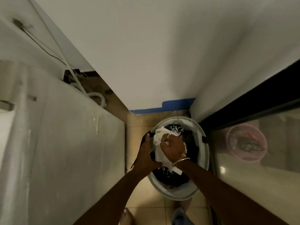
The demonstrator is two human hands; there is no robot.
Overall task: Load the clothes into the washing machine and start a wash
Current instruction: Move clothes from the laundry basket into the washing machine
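On the tiled floor point(146, 200), in a narrow gap, stood an oval basket point(177, 194) with a smooth grey rim, heaped with dark clothes point(170, 177), some of them printed in white. Above the heap, the right hand point(172, 145) was balled into a tight fist round a crumpled white cloth point(158, 138), which bunched out above and below the knuckles. A thin metal bangle point(181, 160) ringed that wrist. The left hand point(146, 155) lay against the cloth's left side with its fingers fairly straight. A limp dark strip point(138, 158) hung along its outer edge, perhaps pinched there, though the view did not settle it.

The washer point(65, 143) filled the left, a tall white slab with a straight hard edge just beside the basket. A pale ribbed hose point(100, 97) curled behind it. On the right ran a glossy glass panel point(259, 184) in a black frame, close to the rim, with a round pink basin point(228, 140) behind it. A matte white wall point(154, 54) closed the far end, leaving only a slim strip of bare tile around the basket.
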